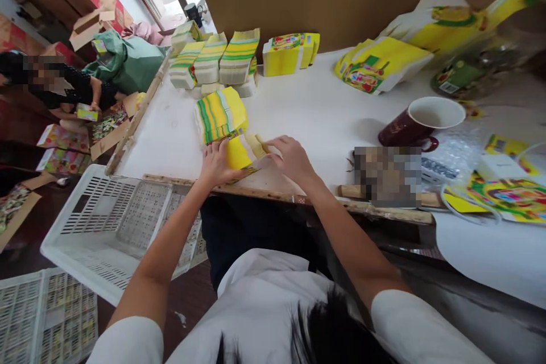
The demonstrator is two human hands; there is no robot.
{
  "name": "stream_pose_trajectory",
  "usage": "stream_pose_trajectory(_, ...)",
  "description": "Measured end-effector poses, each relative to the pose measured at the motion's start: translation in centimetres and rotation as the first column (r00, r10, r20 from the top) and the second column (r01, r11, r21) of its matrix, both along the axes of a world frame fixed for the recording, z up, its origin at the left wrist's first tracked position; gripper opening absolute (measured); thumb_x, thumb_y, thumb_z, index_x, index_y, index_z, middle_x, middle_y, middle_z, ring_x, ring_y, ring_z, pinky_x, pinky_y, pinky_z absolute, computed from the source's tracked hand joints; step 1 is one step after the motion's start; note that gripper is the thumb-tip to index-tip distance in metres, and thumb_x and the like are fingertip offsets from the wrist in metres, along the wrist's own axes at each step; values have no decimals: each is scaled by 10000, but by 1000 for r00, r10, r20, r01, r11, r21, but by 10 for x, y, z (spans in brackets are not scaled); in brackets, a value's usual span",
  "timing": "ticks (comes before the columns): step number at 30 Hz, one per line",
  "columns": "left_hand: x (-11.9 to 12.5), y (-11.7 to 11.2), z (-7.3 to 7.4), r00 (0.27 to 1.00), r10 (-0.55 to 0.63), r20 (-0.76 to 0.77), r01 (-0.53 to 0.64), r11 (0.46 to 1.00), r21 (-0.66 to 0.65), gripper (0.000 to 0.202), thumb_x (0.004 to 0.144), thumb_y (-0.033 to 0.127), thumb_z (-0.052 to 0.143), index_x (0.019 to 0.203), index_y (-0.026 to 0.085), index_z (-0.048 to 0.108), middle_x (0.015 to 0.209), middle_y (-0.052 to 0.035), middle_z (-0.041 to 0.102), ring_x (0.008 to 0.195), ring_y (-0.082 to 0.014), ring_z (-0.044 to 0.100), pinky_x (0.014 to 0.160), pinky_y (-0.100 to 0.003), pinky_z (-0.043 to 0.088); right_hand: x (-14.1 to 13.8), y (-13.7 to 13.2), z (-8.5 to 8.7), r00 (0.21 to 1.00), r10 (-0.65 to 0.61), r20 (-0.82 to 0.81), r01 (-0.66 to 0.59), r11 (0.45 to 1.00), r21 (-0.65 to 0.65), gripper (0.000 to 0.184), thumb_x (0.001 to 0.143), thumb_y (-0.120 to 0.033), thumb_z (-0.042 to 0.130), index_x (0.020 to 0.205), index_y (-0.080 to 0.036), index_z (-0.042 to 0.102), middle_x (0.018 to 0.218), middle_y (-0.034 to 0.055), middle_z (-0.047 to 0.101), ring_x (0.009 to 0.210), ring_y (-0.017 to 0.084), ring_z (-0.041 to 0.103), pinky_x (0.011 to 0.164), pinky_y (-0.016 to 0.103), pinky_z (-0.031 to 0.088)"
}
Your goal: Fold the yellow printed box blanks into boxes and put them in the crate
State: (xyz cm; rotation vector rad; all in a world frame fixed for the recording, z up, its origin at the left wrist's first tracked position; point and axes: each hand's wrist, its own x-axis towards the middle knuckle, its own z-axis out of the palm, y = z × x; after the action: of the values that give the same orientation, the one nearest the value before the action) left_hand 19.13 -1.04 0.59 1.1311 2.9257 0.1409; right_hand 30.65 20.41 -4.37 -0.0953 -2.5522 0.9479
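My left hand (219,164) grips a small yellow paper carton (240,152) at the front edge of the white table, thumb along its near side. At the carton's right end, the fingers of my right hand (293,159) are closed on its pale end flaps. Just behind the carton lies a stack of flat yellow, green and white cartons (222,114), fanned a little. Its nearest part is partly covered by my left hand and the carton.
More carton stacks (209,60) stand at the back, with yellow cartons (381,65) to the right. A dark red mug (403,128) is at the right. Below left is a white plastic crate (94,222). A person (63,85) sits at far left, holding a small box, among open cardboard boxes.
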Motion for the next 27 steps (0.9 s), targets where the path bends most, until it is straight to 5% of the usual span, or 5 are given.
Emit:
stream_pose_trajectory(3, 0, 0, 0, 1000, -4, -15, 4, 1000, 0, 1066, 616, 687, 785, 1445, 152, 382, 1333, -201, 528, 1277, -420, 488, 1081, -553, 388, 19, -6, 3, 999, -36, -32, 35, 999, -22, 181, 923, -166, 580, 1008, -184, 739, 980, 110, 714, 938, 270, 650, 882, 417, 499)
stream_pose_trajectory(9, 2, 2, 3, 1000, 15, -10, -16, 999, -31, 1070, 620, 663, 796, 1457, 145, 376, 1352, -209, 517, 1295, -426, 484, 1099, -547, 381, 21, -20, -4, 1000, 8, -23, -7, 998, 57, 310, 929, -117, 548, 1171, -197, 724, 1182, 114, 697, 1037, 260, 618, 932, 406, 476)
stream_pose_trajectory(16, 2, 2, 3, 1000, 22, -2, -22, 1000, -21, 1052, 618, 640, 805, 1453, 164, 376, 1356, -201, 526, 1304, -421, 486, 1087, -540, 396, 21, -25, -9, 1000, -15, -20, 17, 995, 96, 327, 996, -191, 457, 1139, -216, 750, 1202, 120, 690, 1080, 280, 578, 945, 447, 466)
stream_pose_trajectory(27, 4, 3, 6, 999, 40, 3, -40, 998, -40, 1055, 626, 649, 796, 1457, 159, 371, 1377, -207, 512, 1303, -423, 485, 1076, -543, 409, 18, -37, -8, 995, -95, -5, 94, 981, 172, 334, 1013, -157, 422, 913, -177, 739, 998, 112, 686, 883, 234, 557, 793, 351, 452)
